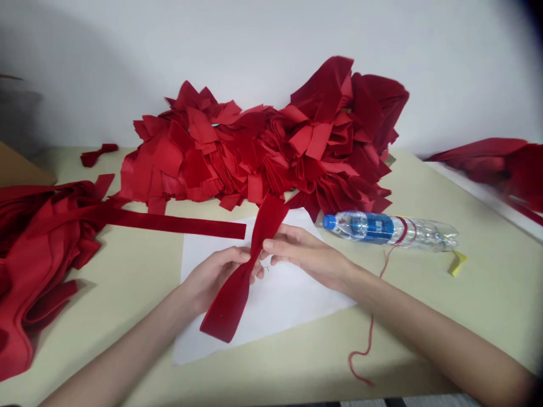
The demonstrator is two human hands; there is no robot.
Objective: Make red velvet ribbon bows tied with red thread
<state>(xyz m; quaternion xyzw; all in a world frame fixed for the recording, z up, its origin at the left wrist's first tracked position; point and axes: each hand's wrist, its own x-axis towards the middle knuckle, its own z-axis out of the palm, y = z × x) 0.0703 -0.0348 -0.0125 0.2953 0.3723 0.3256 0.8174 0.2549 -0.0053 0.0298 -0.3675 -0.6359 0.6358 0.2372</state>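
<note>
Red velvet strip (231, 299), short and wide, gathered to a narrow waist and pinched there between the left hand (216, 277) and the right hand (299, 251), its upper end rising toward the pile and its lower end slanting down over a sheet of white paper (271, 316). Left hand curled around the waist, right fingers (280, 240) closing in from the other side, neither hand spread. Apparently the gathering stage of a bow-like shape, the next move calling for a firm, even pinch so that the folds at the waist do not slip. Just left of the hands, a long velvet band (178, 225) lying across the counter (127, 333), running out of a heap of red fabric (34, 265). Behind, a large pile of cut red velvet pieces (254, 152) against a white wall (271, 34), with a small gathered red piece (97, 154) apart from it. To the right, a clear plastic water bottle (373, 229) with a blue cap on its side, red thread (371, 339) looped around it and trailing over the counter, a yellow tag (457, 263) near its base, and more red fabric (500, 164) at the far edge.
</note>
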